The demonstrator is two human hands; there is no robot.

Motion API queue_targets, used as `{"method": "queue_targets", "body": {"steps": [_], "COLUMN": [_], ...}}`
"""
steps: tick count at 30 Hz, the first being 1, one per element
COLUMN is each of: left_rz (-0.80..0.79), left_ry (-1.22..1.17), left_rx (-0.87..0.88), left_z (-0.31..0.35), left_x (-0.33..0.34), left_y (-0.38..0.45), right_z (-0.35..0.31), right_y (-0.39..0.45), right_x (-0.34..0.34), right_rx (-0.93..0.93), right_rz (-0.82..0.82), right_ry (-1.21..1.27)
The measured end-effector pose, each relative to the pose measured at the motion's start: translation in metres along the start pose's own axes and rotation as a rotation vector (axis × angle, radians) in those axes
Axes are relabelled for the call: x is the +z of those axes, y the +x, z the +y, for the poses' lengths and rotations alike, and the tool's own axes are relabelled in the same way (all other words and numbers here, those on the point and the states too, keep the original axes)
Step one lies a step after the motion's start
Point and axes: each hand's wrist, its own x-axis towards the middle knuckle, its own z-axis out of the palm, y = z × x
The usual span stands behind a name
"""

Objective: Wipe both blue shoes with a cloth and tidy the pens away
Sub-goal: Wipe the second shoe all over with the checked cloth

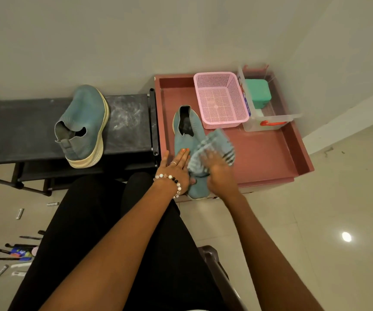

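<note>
Pens [12,252] lie scattered on the floor, well behind my fingers, not yet tidied. My left hand [176,167] presses flat, fingers together, on the shoe [186,140] in the tray [270,153]; my right hand [220,173], blurred, grips the cloth [214,147] against it. Beyond my left fingers the other shoe [84,124] waits on the rack [23,131].

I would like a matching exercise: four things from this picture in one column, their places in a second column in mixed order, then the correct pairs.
Things:
1. shoe lying on its side
2. shoe under the cloth
3. pens
4. green box

Places:
A. inside the clear container
B. on the black rack
C. on the floor, lower left
D. on the pink tray

Pairs: 1-B, 2-D, 3-C, 4-A
</note>
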Motion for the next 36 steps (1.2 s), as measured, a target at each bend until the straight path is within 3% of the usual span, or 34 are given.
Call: {"method": "queue_targets", "body": {"steps": [3,6,10,19,23,28,36], "left_rz": [-0.044,-0.028,0.023,-0.065,-0.019,0.033,-0.037], "left_ry": [0.032,0.089,0.110,0.030,0.073,0.157,0.060], "left_rx": [-0.025,-0.058,-0.087,-0.083,-0.081,-0.123,-0.113], "left_z": [0.001,0.002,0.007,0.006,0.008,0.012,0.014], "left_x": [0.006,0.011,0.016,0.007,0.009,0.016,0.008], "left_y": [0.004,0.007,0.009,0.008,0.004,0.005,0.002], "right_z": [0.008,0.007,0.017,0.016,0.017,0.013,0.018], "right_y": [-0.005,-0.025,-0.043,0.052,0.013,-0.058,0.005], "right_x": [0.023,0.018,0.008,0.008,0.014,0.020,0.004], "right_rx": [-0.018,-0.075,-0.106,-0.093,-0.122,-0.132,-0.075], "right_rz": [-0.201,-0.272,-0.277,-0.274,-0.308,-0.291,-0.239], "right_ry": [-0.239,-0.280,-0.230,-0.451,-0.491,-0.230,-0.420]}}
